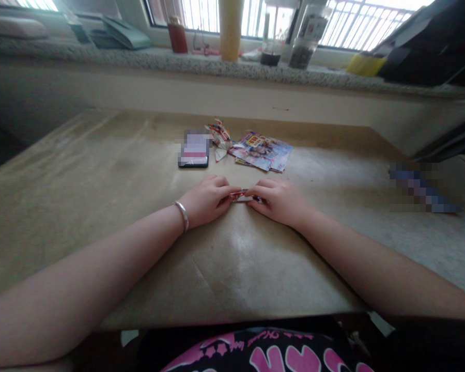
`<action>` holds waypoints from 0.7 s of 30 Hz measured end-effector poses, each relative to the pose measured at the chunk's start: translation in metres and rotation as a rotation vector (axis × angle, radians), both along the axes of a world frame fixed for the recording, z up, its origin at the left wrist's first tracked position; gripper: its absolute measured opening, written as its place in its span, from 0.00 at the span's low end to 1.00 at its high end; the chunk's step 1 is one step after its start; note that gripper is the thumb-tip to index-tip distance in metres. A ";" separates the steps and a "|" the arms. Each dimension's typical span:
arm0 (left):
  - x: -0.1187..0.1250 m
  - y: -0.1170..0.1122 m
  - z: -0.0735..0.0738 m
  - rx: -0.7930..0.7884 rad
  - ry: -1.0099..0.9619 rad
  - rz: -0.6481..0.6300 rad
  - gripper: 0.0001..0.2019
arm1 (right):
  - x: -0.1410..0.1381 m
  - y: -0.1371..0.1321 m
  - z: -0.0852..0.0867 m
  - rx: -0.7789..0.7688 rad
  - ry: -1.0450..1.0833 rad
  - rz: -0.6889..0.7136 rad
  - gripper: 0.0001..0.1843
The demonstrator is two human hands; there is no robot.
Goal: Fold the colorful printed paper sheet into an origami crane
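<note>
On the tan surface [232,268], the left hand [206,201] and right hand [279,202] close together on a folded red-and-white paper strip [242,196]. Beyond lie a phone [194,150] and glossy printed sheets [261,151], below a granite windowsill [158,62] holding a glass jar [303,46].

- The wrapper [242,196] was glossy printed paper or film.
- The bangle [182,215] was smooth, shiny metal.
- The leaflets [260,151] were glossy paper.
- The sheet [232,268] was matt brown paper.
- The sill [217,67] was polished speckled stone.

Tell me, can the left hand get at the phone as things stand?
Probably yes: the left hand is close to the phone, nothing visible between them, though it pinches a folded strip.
</note>
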State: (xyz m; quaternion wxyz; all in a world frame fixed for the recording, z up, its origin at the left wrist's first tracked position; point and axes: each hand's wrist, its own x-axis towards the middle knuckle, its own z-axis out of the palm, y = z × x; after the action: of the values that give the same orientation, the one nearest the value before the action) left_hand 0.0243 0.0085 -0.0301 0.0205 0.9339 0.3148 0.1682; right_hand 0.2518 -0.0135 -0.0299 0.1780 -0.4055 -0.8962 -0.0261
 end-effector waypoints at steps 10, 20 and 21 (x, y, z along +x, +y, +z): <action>-0.001 0.005 -0.003 -0.086 -0.087 -0.028 0.15 | -0.003 0.006 -0.002 0.050 0.042 0.094 0.11; 0.006 0.001 0.000 0.098 0.038 0.008 0.13 | -0.008 0.007 -0.001 0.041 0.019 0.058 0.11; 0.006 0.001 0.000 0.098 0.040 0.007 0.13 | -0.009 0.007 0.000 0.043 0.017 0.046 0.10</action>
State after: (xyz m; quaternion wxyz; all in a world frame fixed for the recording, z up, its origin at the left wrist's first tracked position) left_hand 0.0305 0.0098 -0.0299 -0.0323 0.9358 0.3100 0.1650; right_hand 0.2429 -0.0062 -0.0303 0.1948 -0.3810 -0.9030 -0.0381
